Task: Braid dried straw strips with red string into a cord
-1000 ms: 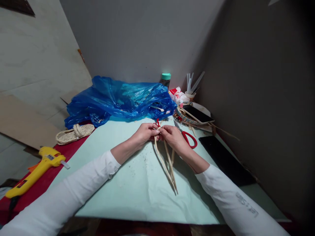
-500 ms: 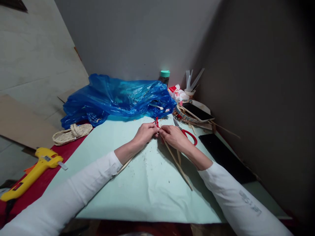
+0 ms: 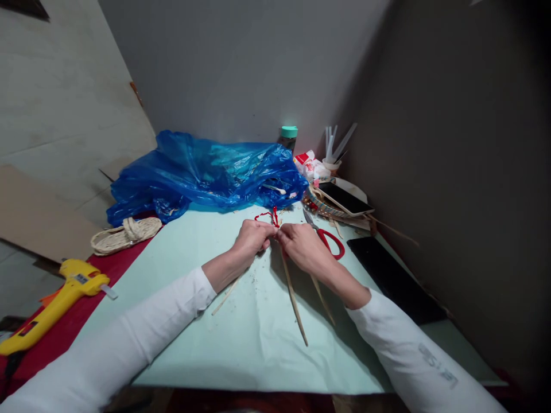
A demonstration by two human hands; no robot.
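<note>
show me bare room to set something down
Free: the near-middle green sheet, between left sleeve and pale strips; also between left hand and woven slipper. Crowded: the back, with the blue bag; right, around scissors and black slab.

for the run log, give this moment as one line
left hand and right hand: together, pinching straw-like strips; red cord: at fingertips; red-handled scissors: beside right hand

There are two hands point(image 3: 249, 241) point(image 3: 305, 245), one glue gun point(image 3: 50, 314), one slipper point(image 3: 129, 234), one blue bag point(image 3: 206, 172)
</note>
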